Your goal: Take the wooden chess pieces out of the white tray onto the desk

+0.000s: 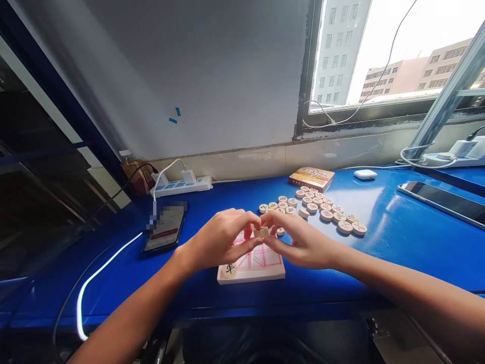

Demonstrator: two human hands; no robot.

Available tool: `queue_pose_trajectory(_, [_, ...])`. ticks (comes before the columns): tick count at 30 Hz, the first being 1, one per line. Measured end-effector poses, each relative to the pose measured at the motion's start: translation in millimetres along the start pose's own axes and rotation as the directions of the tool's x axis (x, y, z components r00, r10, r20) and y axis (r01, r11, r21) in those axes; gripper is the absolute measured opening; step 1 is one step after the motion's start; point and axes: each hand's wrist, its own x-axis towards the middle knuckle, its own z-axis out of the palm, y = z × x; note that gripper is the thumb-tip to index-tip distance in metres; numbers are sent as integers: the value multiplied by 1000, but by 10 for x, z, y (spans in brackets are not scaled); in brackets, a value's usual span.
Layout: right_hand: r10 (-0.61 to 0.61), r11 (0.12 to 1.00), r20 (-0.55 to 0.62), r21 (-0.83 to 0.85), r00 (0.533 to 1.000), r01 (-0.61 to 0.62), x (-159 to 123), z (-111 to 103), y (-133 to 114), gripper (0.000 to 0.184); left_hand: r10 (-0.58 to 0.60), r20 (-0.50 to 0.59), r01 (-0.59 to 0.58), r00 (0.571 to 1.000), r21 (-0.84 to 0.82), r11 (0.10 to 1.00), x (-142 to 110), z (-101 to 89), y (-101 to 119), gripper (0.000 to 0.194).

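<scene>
My left hand (222,238) and my right hand (299,240) meet above a small white board (253,267) with red lines, at the front of the blue table (397,237). Both pinch one round wooden chess piece (261,232) between their fingertips. Another piece (229,269) with a black character lies on the board's near left corner. Several more wooden pieces (322,208) lie scattered on the table behind my right hand.
A phone (166,231) on a white cable lies left of the board; a power strip (182,185) sits by the wall. A game box (311,178), a white earbud case (365,174) and a second phone (441,200) lie at the right.
</scene>
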Motion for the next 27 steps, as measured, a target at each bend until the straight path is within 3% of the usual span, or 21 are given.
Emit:
queue_pose_trajectory(11, [0,999,-7,-50,1000,0,7,35,4,18,-28,-33,27,999,-27,999,-19,-9,-17,13])
queue_pose_trajectory(16, [-29,979,-25,-204,999,23,9,45,42,17,-54,-26,53,998,-7,999,-20,6,-23,13])
queue_pose_trajectory(21, [-105,901,40,-419,994,112,5,54,53,18,-36,3,35,999,22,999,-4,39,-30,11])
queue_pose_trajectory(27, [-104,870,72,-476,992,126,6,53,47,20,-31,18,30,999,34,999,-10,54,-42,13])
